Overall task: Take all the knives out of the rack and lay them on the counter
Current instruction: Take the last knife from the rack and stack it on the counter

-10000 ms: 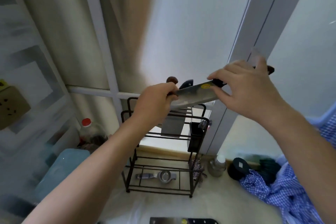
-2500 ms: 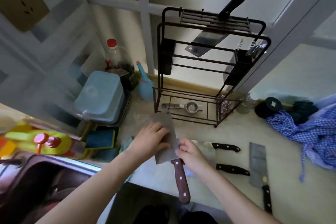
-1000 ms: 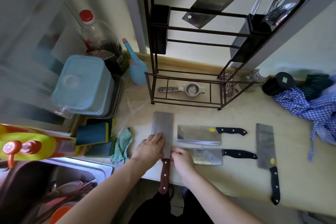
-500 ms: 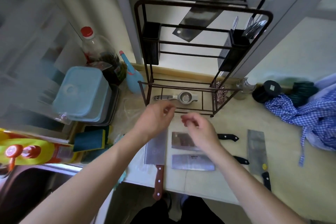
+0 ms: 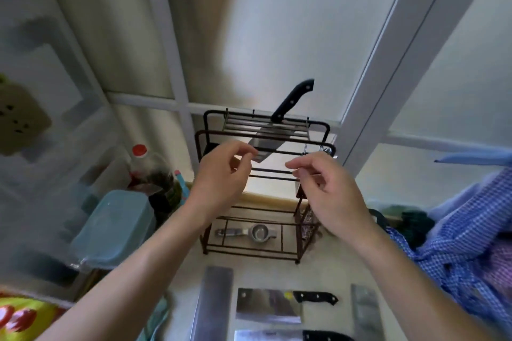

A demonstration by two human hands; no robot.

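A: Which step is in hand now?

B: I judge it is the reach for the last knife (image 5: 279, 126). It stands in the top slots of the rack (image 5: 264, 183), in the middle of the frame, with its black handle pointing to the upper right and its blade hanging down behind the top bars. Four knives (image 5: 267, 306) lie already on the bench (image 5: 327, 271), in the lower middle of the frame.

A: And the hands?

B: Both hands are raised in front of the rack and both carry nothing. The left hand (image 5: 221, 177) is a little left of centre, fingers half curled, thumb and forefinger apart, close before the blade tip. The right hand (image 5: 327, 191) is a little right of centre, loosely open, fingers pointing left.

A: What does the next move call for?

B: I think one hand must go up to the black handle and close on it, then pull the knife up along its slot. The other hand can steady the blade on its flat side, away from the edge. Then the knife goes down to a free place on the bench.
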